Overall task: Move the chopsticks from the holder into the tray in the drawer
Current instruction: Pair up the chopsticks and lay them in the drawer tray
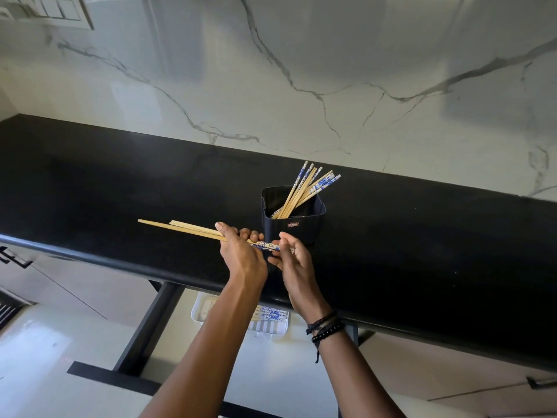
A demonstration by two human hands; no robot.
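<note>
Left grip point(241, 251) around chopsticks point(184, 228) mid-length

From here, the only lettering is a small reddish label point(293, 225) on the near face of the dark holder point(313, 220); its print is too small to read.

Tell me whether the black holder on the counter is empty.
Not empty: several chopsticks lean inside the holder, patterned ends above its rim. The left hand and right hand hold another bundle.
</note>
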